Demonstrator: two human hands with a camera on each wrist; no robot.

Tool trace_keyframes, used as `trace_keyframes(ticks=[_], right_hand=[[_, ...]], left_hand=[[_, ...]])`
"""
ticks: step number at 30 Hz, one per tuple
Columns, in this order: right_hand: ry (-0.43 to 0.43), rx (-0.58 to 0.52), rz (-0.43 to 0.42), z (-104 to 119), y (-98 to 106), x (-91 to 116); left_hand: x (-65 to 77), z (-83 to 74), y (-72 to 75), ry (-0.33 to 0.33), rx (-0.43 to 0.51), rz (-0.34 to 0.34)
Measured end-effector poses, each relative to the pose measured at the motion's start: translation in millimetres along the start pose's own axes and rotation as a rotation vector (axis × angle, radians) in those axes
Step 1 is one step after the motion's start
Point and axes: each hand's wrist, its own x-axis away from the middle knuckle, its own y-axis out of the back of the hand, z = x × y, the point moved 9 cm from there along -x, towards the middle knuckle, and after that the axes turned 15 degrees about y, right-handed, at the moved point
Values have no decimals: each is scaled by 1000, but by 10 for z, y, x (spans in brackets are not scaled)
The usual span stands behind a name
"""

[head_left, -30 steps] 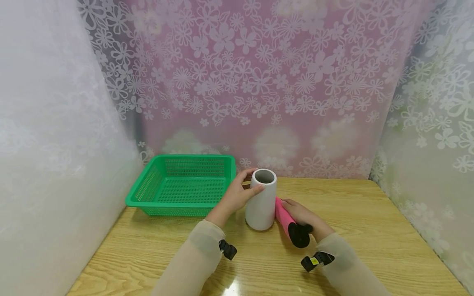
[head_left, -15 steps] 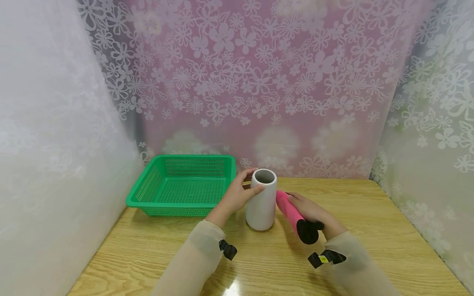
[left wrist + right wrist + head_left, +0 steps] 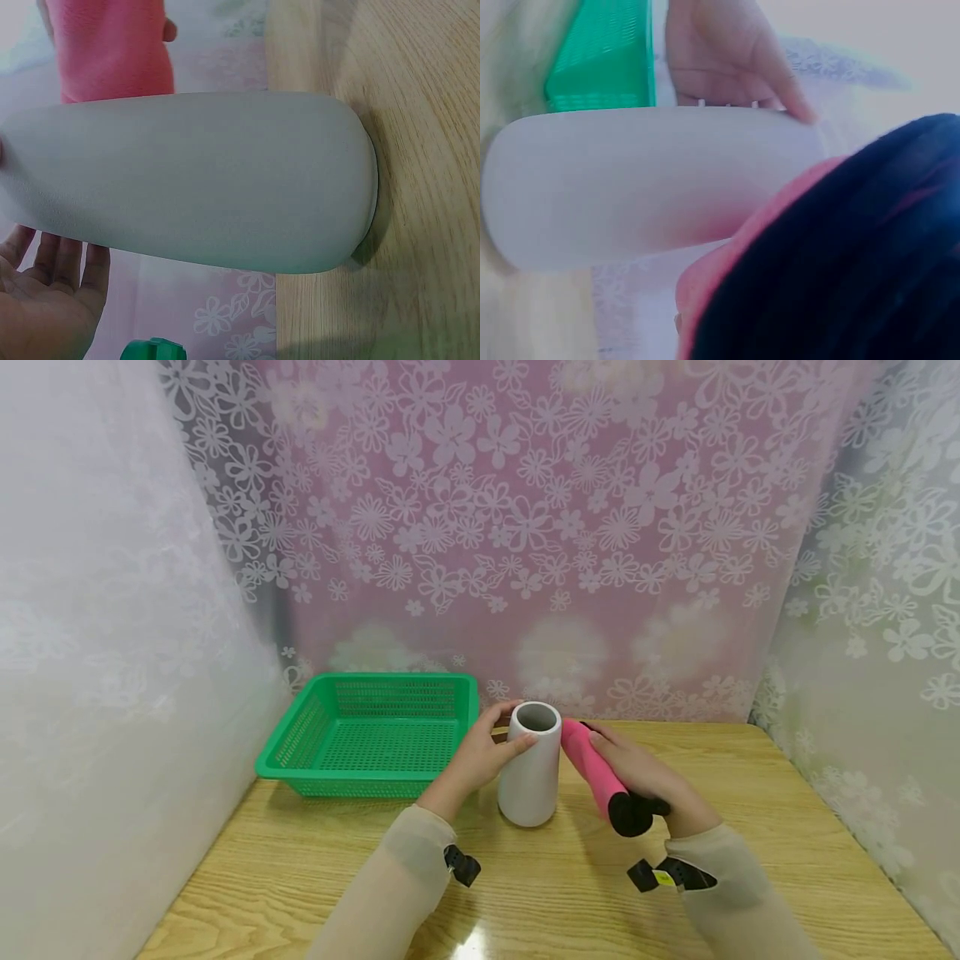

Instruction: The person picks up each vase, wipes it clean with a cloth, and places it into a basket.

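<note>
Basically, right hand (image 3: 637, 768) is the mover. Fingers wrap the pink soft-looking roll (image 3: 588, 760), firm grasp, black end (image 3: 628, 817) pointing back toward the person. Over the last second, hand and roll go up and a bit rightward in the head view; the roll's far end goes from partway down the white vase (image 3: 527, 781) to about its mouth. Both wrist views put it beside the vase's upper half, so I read it as held off the table. Contact with the vase: can't tell, no gap shows. Exact type of the roll: can't tell either, fabric look only.

Left hand (image 3: 480, 756) doesn't budge. Thumb on the near face just under the rim, other fingers round the left and far side: it's gripping the vase. Vase is upright on the wood-grain table (image 3: 540, 893), same spot as a second ago.

What it means, my judgement: left steadies, right does the work, and that work is now up at the vase's upper part rather than its middle. Risk is a sideways knock on a tall piece; the left grip covers that.

Further out: green perforated basket (image 3: 367, 774) left of the vase, unmoved; pinkish floral sheet (image 3: 510, 527) behind.
</note>
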Motion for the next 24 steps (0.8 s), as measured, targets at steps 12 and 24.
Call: trace_keyframes(ticks=[12,24], right_hand=[[85,11,-126,266,215,-56],[224,-7,-241,420,289,-164]], left_hand=[[-3,-8,-3,4,0,1],[-2,-6,0,2,-8,-7]])
